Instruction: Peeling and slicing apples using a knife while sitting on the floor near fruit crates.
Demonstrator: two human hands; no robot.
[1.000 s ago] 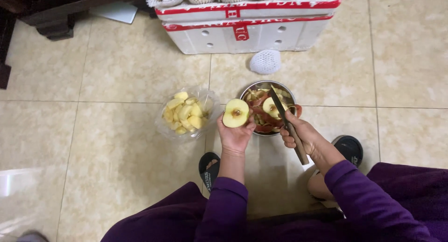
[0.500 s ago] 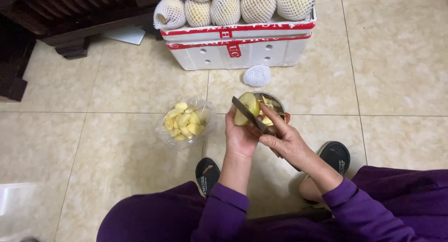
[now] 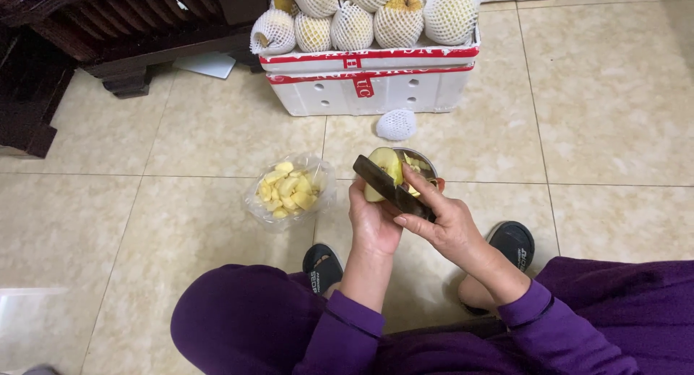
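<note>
View from the head camera, looking down at a person in purple sleeves crouched on a tiled floor (image 3: pixel 144 223). The left hand (image 3: pixel 374 223) is raised above the floor, its fingers (image 3: pixel 356 201) curled round a cut apple piece (image 3: pixel 383 169), pale yellow flesh uppermost. The right hand (image 3: pixel 442 223) grips a dark-bladed knife (image 3: pixel 390 187): its fingers are clenched about the handle, which is mostly hidden in the palm, and the thumb lies along the blade. The blade runs slantwise from upper left to lower right and lies across the lower edge of the apple piece, touching it.

Directly behind the apple and partly hidden by both hands stands a metal bowl (image 3: pixel 426 165) holding scraps; its contents cannot be made out clearly. To the left of the hands, apart from them, a clear plastic bag (image 3: pixel 318 180) lies open on the floor, filled with yellow apple chunks (image 3: pixel 288 190). Beyond the bowl lies a single white foam net sleeve (image 3: pixel 396 124), and behind it a white foam box (image 3: pixel 376 89) with red bands, heaped with fruit in white net sleeves (image 3: pixel 394 17). Dark wooden furniture (image 3: pixel 108 35) occupies the upper left. Two dark slippers (image 3: pixel 513 241) are visible below the hands.
</note>
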